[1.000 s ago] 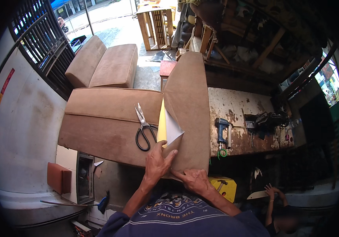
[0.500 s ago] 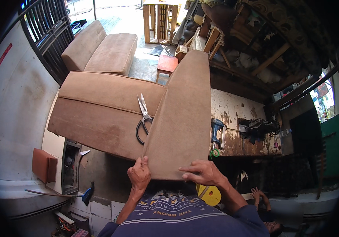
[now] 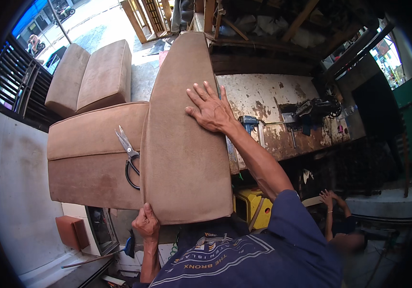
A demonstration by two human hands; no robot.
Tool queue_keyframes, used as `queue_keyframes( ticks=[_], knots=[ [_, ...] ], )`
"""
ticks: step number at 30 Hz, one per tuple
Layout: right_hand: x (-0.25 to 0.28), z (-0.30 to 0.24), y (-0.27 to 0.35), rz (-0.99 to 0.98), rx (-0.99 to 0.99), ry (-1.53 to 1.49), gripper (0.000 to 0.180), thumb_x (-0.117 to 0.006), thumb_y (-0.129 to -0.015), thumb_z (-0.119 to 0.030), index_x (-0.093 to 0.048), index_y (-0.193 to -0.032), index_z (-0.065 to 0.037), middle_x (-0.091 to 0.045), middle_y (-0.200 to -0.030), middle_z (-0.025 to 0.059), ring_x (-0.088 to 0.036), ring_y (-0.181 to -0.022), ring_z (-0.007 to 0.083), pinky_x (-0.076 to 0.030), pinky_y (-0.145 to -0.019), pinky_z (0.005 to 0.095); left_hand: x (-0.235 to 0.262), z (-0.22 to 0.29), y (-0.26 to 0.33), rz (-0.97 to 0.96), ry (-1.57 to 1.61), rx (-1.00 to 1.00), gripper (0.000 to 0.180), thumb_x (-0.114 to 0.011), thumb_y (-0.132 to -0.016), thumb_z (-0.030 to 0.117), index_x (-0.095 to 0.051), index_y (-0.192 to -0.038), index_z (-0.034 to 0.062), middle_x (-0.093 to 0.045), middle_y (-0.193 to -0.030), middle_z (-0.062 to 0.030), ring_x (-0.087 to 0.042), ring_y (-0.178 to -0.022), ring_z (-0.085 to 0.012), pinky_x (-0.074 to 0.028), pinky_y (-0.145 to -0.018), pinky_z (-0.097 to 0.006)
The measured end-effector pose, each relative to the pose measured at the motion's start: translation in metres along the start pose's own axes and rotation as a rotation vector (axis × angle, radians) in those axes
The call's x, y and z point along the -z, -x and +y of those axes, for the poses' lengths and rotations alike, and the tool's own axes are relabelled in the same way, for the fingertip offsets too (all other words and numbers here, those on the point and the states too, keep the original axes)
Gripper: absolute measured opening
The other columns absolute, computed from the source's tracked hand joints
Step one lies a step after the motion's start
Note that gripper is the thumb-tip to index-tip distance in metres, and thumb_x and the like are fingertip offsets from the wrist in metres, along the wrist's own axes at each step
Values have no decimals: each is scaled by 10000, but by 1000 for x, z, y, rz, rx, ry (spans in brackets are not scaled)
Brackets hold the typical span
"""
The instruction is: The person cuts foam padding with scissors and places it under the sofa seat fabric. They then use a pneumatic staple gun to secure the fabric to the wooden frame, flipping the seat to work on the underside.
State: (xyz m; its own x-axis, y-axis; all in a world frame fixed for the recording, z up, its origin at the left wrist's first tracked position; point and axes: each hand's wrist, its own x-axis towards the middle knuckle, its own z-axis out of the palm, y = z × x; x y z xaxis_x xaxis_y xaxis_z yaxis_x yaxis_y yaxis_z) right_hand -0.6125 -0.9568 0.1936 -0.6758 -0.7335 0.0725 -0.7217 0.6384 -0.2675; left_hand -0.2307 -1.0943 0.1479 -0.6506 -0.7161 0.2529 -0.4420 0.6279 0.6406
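On your left, the wide brown cushion (image 3: 86, 175) lies flat. The black-handled scissors (image 3: 129, 161) rest on it with their blades a bit apart. Their handles sit right by the edge of the long brown piece, so it would be good to slide them away before you shift anything.

Next comes your left hand (image 3: 146, 222), at the long piece's near left corner. Its fingers are curled and its thumb points up at the edge; I cannot tell if they pinch the cloth. A light, steady hold here should help stop the corner from slipping.

The long brown piece (image 3: 182, 173) lies in front of you, pointing away, with its wide end near your shirt. Your right hand (image 3: 211, 111) rests flat on top, near the right edge, with the fingers spread wide. That is a good shape for smoothing. Press softly and evenly, so no wrinkles get made.

Farther right, the blue tool (image 3: 248, 123) lies on the worn bench (image 3: 263, 98), close to your right arm, so mind your elbow.
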Motion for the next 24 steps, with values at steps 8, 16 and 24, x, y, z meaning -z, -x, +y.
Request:
queue_keyframes(
  ticks=[8, 16, 24],
  knots=[
    [-11, -74, 189, -94, 259, -204, 821, -443, -926, -808, -435, -1591, -326, -309, -1704, -47, -116, -1618, 263, 53, -1248, 715, -3, -9, 5, 54, 109, 4, 501, -573, -1094, 255, -525, -686, -32, -388, -494, -116, -338, -491, -113, -316, -446, -365],
    [-21, -84, 238, -8, 255, -215, 681, -585, -937, -662, -498, -1547, -373, -330, -1697, -40, -125, -1616, 284, 0, -1219, 763, 1, 2, 12, 7, 190, 331, 520, -554, -1106, 398, -674, -882, -55, -624, -710, -31, -499, -673, -83, -417, -556, -309],
    [-16, -84, 235, -32, 310, -72, 681, -620, -917, -658, -520, -1528, -375, -331, -1690, -2, -155, -1602, 320, -56, -1205, 768, -19, 13, 23, 223, 373, 521, 558, -557, -1100, 433, -661, -809, -30, -581, -700, 29, -467, -664, -86, -415, -604, -290]
  ],
)
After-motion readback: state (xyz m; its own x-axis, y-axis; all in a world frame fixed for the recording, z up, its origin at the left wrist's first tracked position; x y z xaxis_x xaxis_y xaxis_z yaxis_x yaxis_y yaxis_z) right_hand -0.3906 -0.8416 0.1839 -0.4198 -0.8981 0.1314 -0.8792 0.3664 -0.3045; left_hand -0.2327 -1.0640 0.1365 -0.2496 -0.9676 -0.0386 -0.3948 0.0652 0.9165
